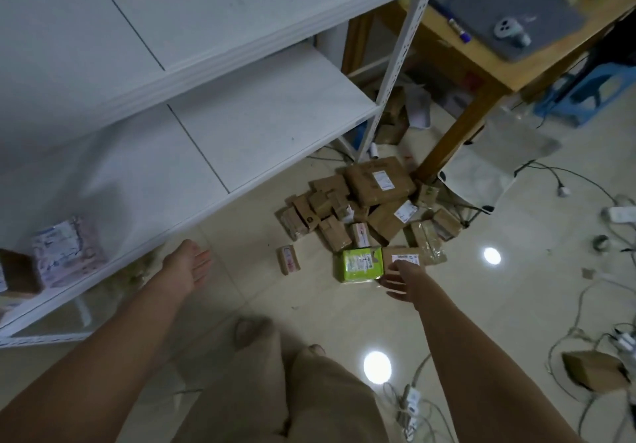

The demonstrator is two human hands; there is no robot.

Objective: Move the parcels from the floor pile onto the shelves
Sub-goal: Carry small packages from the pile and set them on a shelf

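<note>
Head view: left hand [187, 267] is held wide, empty, by the shelf [261, 133] edge; right hand [404, 279] is spread, empty, at the pile's [364, 198] near edge, lower centre; bare floor [275, 294] is seen between.

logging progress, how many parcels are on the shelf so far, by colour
pink and white parcel: 1
brown parcel: 1
total: 2 in view on the shelf; the frame's left edge may hide more
</note>
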